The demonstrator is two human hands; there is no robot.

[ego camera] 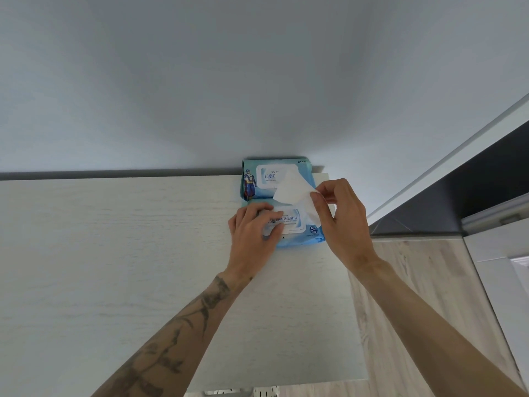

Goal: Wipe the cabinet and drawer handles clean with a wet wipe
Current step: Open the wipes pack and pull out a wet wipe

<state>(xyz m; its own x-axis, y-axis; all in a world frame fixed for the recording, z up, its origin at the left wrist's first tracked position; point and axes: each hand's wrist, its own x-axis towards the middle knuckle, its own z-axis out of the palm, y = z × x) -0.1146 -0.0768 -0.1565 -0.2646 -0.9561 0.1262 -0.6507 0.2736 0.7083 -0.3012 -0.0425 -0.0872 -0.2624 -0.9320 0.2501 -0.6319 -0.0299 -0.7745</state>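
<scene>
Two light-blue wet wipe packs lie on top of a pale wood cabinet (114,253) against the wall. The far pack (266,176) sits at the back. The near pack (303,227) lies in front of it. My left hand (252,233) presses flat on the near pack's white lid. My right hand (340,216) pinches a white wet wipe (294,193) between thumb and fingers, the sheet lifted over both packs. No handles are in view.
A grey-white wall (257,81) rises behind the cabinet top. To the right the cabinet ends; below lie wood-look flooring (406,296), a dark panel with white trim (472,181) and a white unit (503,267).
</scene>
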